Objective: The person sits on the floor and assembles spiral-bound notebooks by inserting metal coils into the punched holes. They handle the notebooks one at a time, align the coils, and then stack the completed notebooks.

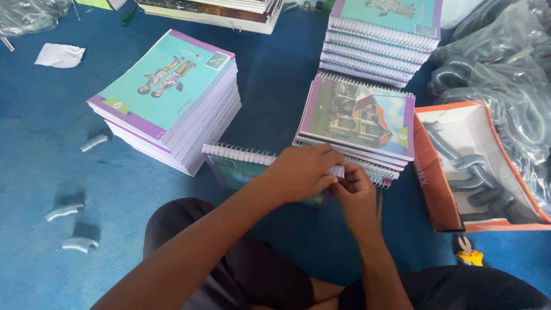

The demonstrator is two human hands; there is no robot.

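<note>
Notebook [235, 166] in hand lies flat on the blue floor [46, 172], just in front of the person's knees, with its white spiral [241, 152] along the far edge. Judging by its thin profile and card cover, it should be light and somewhat bendy, easy to lift with one hand. The wire coil is the delicate part: it looks springy, likely to snag or deform if squeezed, and best taken by pinching a few loops at the end, or by the cover edges if the whole book is to move.

Left hand [301, 172] arches over the right end of the spiral, its fingers [328, 172] curled down and closed in a pinch at the coil. Right hand [357, 192] meets it from below, fingertips bent in tight against the same spot; both are gripping there, though just what sits between them is hidden.

Left of the notebook rises a tall stack [172, 97] of teal covers. Beyond its right end sits a bound pile [359, 120], and further right an orange box [436, 189] of grey pipe elbows. Loose elbows [64, 211] lie well to its left.
</note>
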